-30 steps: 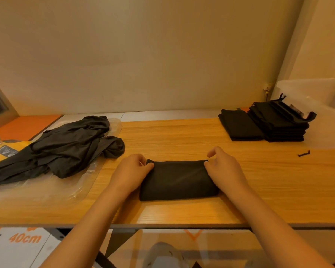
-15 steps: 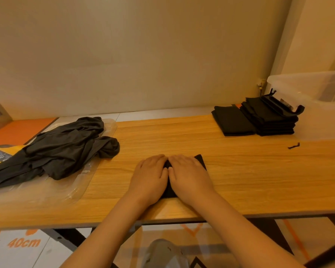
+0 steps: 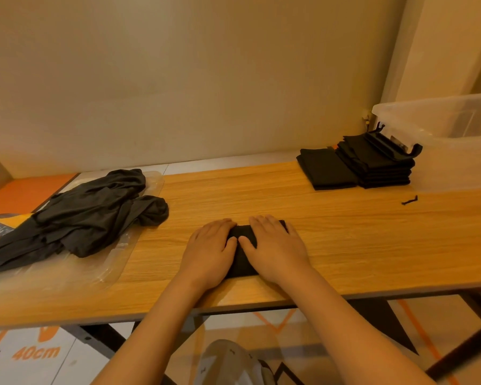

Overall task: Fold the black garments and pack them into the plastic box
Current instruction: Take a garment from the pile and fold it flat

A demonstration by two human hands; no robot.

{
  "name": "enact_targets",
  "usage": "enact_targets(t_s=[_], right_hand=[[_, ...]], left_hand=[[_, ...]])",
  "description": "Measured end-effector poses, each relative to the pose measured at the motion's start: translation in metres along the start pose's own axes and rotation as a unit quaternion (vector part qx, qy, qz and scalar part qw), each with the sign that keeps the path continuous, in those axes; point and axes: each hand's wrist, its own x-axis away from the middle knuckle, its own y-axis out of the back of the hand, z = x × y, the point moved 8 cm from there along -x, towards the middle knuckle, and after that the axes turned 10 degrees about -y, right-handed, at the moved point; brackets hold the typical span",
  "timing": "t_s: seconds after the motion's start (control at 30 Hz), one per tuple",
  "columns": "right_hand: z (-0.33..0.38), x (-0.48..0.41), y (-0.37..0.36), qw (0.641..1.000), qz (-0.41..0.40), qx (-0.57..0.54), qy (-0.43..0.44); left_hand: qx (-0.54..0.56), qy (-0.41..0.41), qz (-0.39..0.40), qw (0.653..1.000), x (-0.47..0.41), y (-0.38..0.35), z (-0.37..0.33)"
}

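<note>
A small folded black garment [image 3: 242,259] lies on the wooden table [image 3: 345,240] near its front edge. My left hand [image 3: 210,250] and my right hand [image 3: 275,247] press flat on it side by side, fingers straight, covering most of it. A heap of unfolded black garments [image 3: 84,215] lies at the left on clear plastic wrap. A stack of folded black garments [image 3: 378,162] and a single folded one [image 3: 326,168] sit at the back right. The clear plastic box [image 3: 439,129] stands just behind and right of that stack.
Clear plastic packaging [image 3: 103,268] spreads under the heap at the left. A small black clip [image 3: 410,200] lies on the table at the right. A black hanger [image 3: 395,143] rests on the folded stack. A wall runs behind the table.
The garment was folded in half from a wide rectangle into a narrow one. Both hands came together at its middle and now press flat on it.
</note>
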Motion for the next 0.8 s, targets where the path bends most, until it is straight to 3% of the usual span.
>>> enact_targets(t_s=[0.13, 0.3, 0.37, 0.47, 0.6, 0.7, 0.8], right_hand=[[-0.017, 0.002, 0.004, 0.999, -0.008, -0.04, -0.009], [-0.013, 0.004, 0.032, 0.995, -0.078, -0.021, 0.065], [-0.011, -0.001, 0.038, 0.996, -0.035, 0.021, 0.076], [-0.014, -0.012, 0.037, 0.995, 0.092, 0.014, 0.036], [-0.013, -0.012, 0.033, 0.982, 0.183, -0.033, 0.015], [-0.019, -0.007, 0.041, 0.978, 0.181, -0.094, 0.041], [-0.03, -0.002, 0.068, 0.97, 0.117, -0.203, 0.071]], left_hand=[[0.005, 0.002, -0.008, 1.0, 0.0, 0.001, -0.001], [-0.022, -0.022, 0.041, 0.999, -0.004, 0.011, -0.004], [-0.018, -0.015, 0.121, 0.992, -0.012, 0.019, 0.001], [0.036, 0.034, 0.255, 0.966, -0.021, 0.024, 0.005], [0.041, 0.029, 0.334, 0.941, -0.026, 0.026, -0.006], [0.081, 0.007, 0.322, 0.943, -0.024, 0.028, -0.007], [0.127, -0.023, 0.237, 0.963, -0.024, 0.05, -0.01]])
